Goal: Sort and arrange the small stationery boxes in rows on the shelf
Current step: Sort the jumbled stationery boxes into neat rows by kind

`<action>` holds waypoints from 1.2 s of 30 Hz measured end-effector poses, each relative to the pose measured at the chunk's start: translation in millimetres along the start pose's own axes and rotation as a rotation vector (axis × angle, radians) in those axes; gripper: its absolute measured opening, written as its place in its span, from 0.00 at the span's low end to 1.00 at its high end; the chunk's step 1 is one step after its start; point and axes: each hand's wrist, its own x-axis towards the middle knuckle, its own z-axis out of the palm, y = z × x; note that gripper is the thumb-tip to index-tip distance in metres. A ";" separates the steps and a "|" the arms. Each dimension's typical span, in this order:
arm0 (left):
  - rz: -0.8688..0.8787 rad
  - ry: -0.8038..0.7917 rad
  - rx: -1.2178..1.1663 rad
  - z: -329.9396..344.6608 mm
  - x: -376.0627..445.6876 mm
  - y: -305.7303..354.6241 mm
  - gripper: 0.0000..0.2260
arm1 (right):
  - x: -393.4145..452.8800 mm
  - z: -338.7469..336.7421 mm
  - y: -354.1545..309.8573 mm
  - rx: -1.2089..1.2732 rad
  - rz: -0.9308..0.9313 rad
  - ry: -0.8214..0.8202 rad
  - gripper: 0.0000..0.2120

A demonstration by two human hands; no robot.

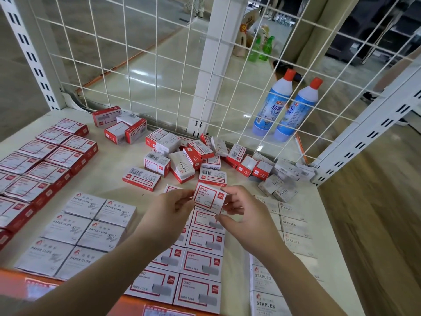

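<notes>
Both hands pinch one red paper-clip box (209, 197), left hand (169, 207) and right hand (241, 209) flanking it; matching red row (45, 165) lies far left

Small print on sorted staple boxes (203, 245) blurred, unreadable. Left forearm (95, 277) hides part of that row. Red boxes (13, 213) cut by left edge.

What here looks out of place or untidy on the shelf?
A loose heap of small boxes lies jumbled against the wire mesh back, tilted and overlapping, unlike the flat rows in front. Both hands, left hand and right hand, hold a red paper clip box above the rows.
</notes>
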 end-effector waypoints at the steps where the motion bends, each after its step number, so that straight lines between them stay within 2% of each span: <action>1: -0.005 -0.001 0.004 -1.0 -0.2 -1.0 0.13 | 0.1 0.3 -0.6 0.001 0.001 -0.005 0.20; 8: 0.000 0.020 0.076 -16.3 -3.8 -5.2 0.13 | 5.3 7.1 -11.0 -0.028 -0.013 -0.058 0.20; 13: 0.041 0.088 0.263 -39.3 -6.8 -12.4 0.15 | 13.9 16.5 -24.5 -0.031 -0.006 -0.095 0.15; 20: 0.064 0.140 0.536 -95.4 -0.9 -28.2 0.14 | 41.9 39.6 -55.0 -0.078 -0.033 -0.153 0.12; 24: 0.034 0.221 0.629 -134.1 9.8 -43.1 0.15 | 66.4 56.4 -72.2 -0.091 -0.057 -0.153 0.09; 28: 0.002 0.273 0.726 -162.3 23.2 -63.8 0.16 | 92.6 73.4 -92.9 -0.112 -0.113 -0.126 0.11; 32: -0.051 0.270 0.817 -180.9 33.2 -77.0 0.19 | 119.4 92.8 -108.9 -0.137 -0.105 -0.117 0.16; 36: -0.094 0.200 0.880 -193.3 46.9 -83.6 0.24 | 144.4 118.4 -119.3 -0.160 -0.116 -0.107 0.11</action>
